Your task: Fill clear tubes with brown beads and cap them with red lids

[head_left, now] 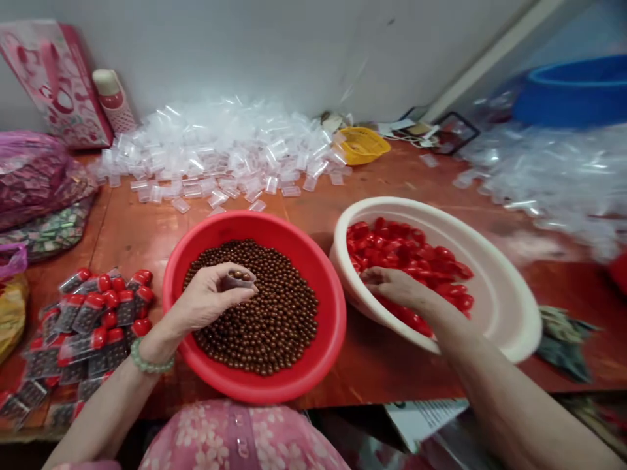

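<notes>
My left hand [213, 294] is closed around a small clear plastic case [238, 279] with brown balls showing at its open top. It is over a red basin [321, 356] heaped with shiny brown balls [274, 307]. My right hand [392, 286] reaches into a tilted white basin [509, 310] of red plastic caps [416, 258]. Its fingertips are bent down among the caps, and whether they grip one is hidden. Left of the red basin lies a pile of filled cases with red caps [91, 313].
Empty clear cases [230, 150] are heaped along the wall beside a yellow basket [362, 145]. More clear cases [563, 176] lie at right below a blue tub [573, 94]. A pink bag [59, 98], a bottle [113, 101] and a purple sack [36, 173] stand at left.
</notes>
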### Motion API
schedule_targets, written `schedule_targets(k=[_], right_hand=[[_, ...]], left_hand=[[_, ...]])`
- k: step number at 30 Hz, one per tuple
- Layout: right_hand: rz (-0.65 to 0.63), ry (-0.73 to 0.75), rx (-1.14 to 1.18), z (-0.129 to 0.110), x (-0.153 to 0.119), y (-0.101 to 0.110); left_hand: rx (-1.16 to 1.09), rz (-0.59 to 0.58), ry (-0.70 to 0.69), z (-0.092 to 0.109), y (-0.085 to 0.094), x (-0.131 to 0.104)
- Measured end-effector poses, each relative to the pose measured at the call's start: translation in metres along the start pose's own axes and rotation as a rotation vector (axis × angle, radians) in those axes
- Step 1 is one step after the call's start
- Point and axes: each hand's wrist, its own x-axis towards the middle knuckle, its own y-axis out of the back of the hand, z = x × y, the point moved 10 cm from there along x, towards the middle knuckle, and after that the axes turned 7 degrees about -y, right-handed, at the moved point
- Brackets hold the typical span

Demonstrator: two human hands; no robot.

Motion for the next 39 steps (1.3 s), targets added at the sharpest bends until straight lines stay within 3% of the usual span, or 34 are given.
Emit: schedule_targets(k=[4,9,11,15,18,21,24,34,39], right_hand=[[-0.076,-0.077,0.099,0.008,0.002,-0.003],[0.17,-0.143,0.179,0.004,-0.009,0.041],[0.33,-0.124,0.215,-0.01,-0.017,0.067],[0.486,0.049,0.29,-0.075,-0.038,0.095],[0.418,0.252,0.305,-0.154,-0.058,0.082],[0.128,0.622,0.351,-0.243,-0.084,0.042],[0.059,0.771,0.284,-0.288,-0.099,0.016],[-0.014,0.898,0.149,-0.319,-0.103,-0.033],[-0.078,0.934,0.115,-0.322,-0.105,-0.038]], left_hand=[[-0.004,-0.032,-0.022,0.011,-0.002,-0.007],[0.288,-0.061,-0.036,0.02,0.011,-0.006],[0.5,-0.051,-0.032,0.02,0.02,0.0],[0.441,-0.065,-0.066,0.022,0.024,0.012],[0.436,-0.098,-0.053,0.022,0.016,0.013],[0.451,-0.079,-0.027,0.02,0.012,0.009],[0.434,-0.05,-0.023,0.018,0.015,0.002],[0.346,0.046,0.012,-0.008,0.037,-0.015],[0.364,-0.01,-0.011,-0.013,0.037,-0.012]])
